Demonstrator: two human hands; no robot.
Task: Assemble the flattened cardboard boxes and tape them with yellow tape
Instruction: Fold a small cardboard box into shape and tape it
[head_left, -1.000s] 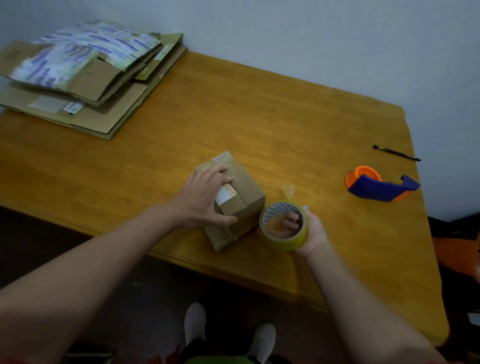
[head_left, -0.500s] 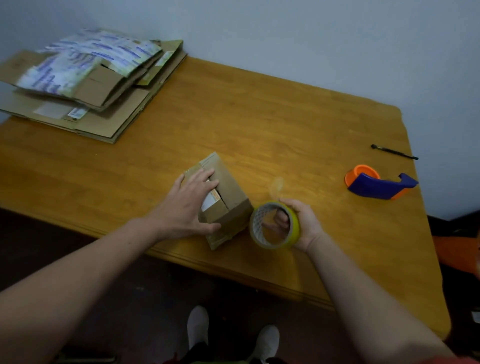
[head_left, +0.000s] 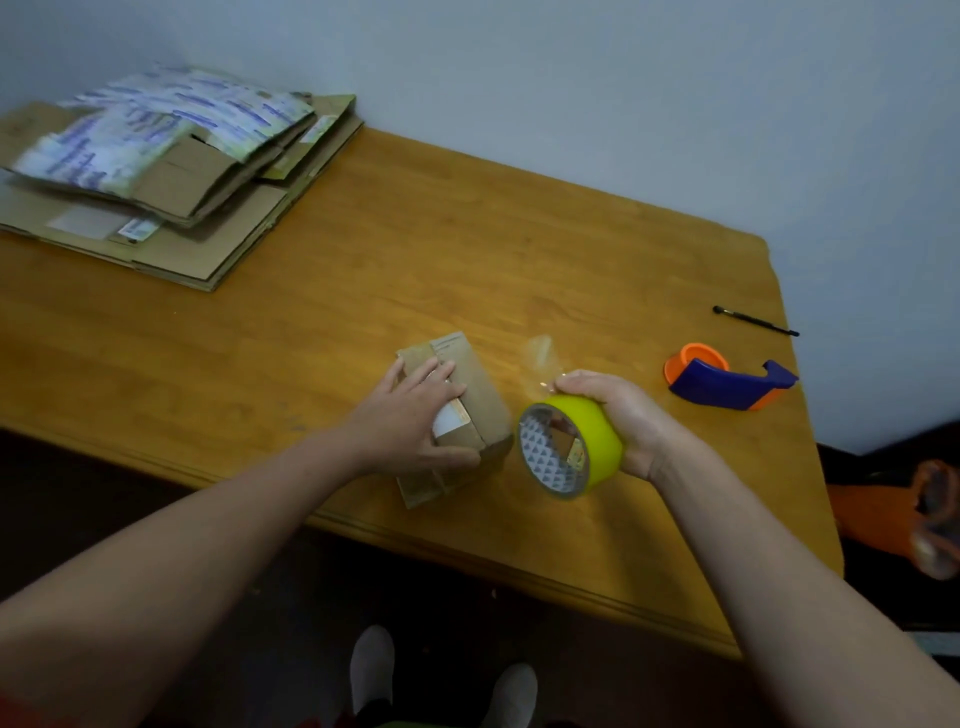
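Note:
A small assembled cardboard box (head_left: 478, 395) with a white label stands near the front edge of the wooden table (head_left: 467, 260). My left hand (head_left: 410, 421) lies over its top, fingers spread across the flaps and thumb against the near side. Just to the right, my right hand (head_left: 623, 421) grips a roll of yellow tape (head_left: 571, 447) from outside, tilted so its patterned core faces left toward the box. A stack of flattened cardboard boxes (head_left: 171, 192) lies at the table's far left corner.
An orange and blue tape dispenser (head_left: 727, 382) sits at the right of the table, a black pen (head_left: 756, 321) beyond it near the wall. A scrap of clear tape (head_left: 540, 358) lies behind the roll. An orange object (head_left: 904, 514) stands off the table's right edge.
My right hand has shifted from having fingers through the roll's core to gripping its outside, and turned the roll on edge. The left hand stays on the box.

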